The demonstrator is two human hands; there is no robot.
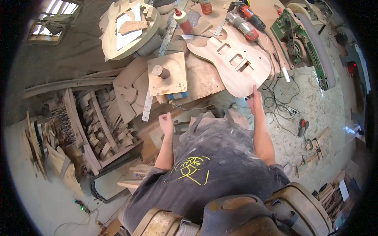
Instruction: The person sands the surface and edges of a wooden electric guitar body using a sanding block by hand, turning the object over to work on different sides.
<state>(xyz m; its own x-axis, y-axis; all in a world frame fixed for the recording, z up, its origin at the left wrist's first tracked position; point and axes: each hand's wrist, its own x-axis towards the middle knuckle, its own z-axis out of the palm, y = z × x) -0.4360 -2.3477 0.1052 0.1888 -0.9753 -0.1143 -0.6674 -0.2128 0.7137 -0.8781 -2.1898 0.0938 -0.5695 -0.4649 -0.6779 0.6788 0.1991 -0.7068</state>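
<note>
A pale wooden guitar body (pixel 252 80) with routed pockets lies at the front right of the workbench (pixel 204 86). My right hand (pixel 254 100) grips its lower edge, fingers wrapped at the rim. My left hand (pixel 165 120) is in the air below the bench's front, fingers curled; I cannot make out anything in it. Left of the guitar body sits a square board (pixel 169 67) with a wooden cylinder (pixel 159 71) on it, over a blue roller-like object (pixel 177 95). A long metal straightedge (pixel 146 110) sticks out beneath the board.
Behind are glue bottles (pixel 183 21), power tools (pixel 248 29) and another guitar body (pixel 112 43) with papers. A green belt sander (pixel 295 47) stands right. Cables (pixel 275 106) trail on the floor at right. Wood offcuts (pixel 110 141) fill a rack at lower left.
</note>
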